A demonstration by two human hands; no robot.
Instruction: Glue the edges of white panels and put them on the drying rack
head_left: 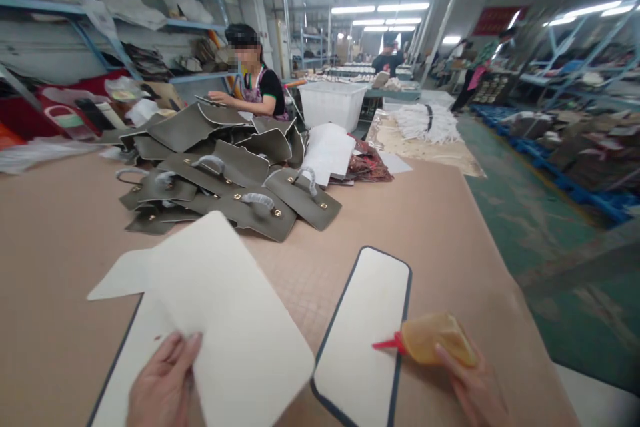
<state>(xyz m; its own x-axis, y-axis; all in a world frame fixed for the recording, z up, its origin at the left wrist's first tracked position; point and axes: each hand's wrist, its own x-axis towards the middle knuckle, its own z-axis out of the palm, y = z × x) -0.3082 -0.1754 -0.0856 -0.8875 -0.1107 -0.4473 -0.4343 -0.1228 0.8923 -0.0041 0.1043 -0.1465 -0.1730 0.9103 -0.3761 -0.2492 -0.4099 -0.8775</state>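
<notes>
My left hand (163, 380) pinches the near edge of a large cream sheet (220, 307), which lies tilted over another dark-edged white panel (125, 360). My right hand (475, 387) grips a yellow squeeze bottle (435, 340) with a red nozzle (385, 345). The nozzle points left, over the right edge of a rounded white panel with a dark border (365, 333) that lies flat on the tan table (450, 233).
A heap of olive-grey bag flaps with handles and brass studs (225, 180) lies mid-table. A seated person (255, 83) works behind it. A white bin (333, 103), white sheets (327, 150), shelves at left, green floor and blue pallets at right.
</notes>
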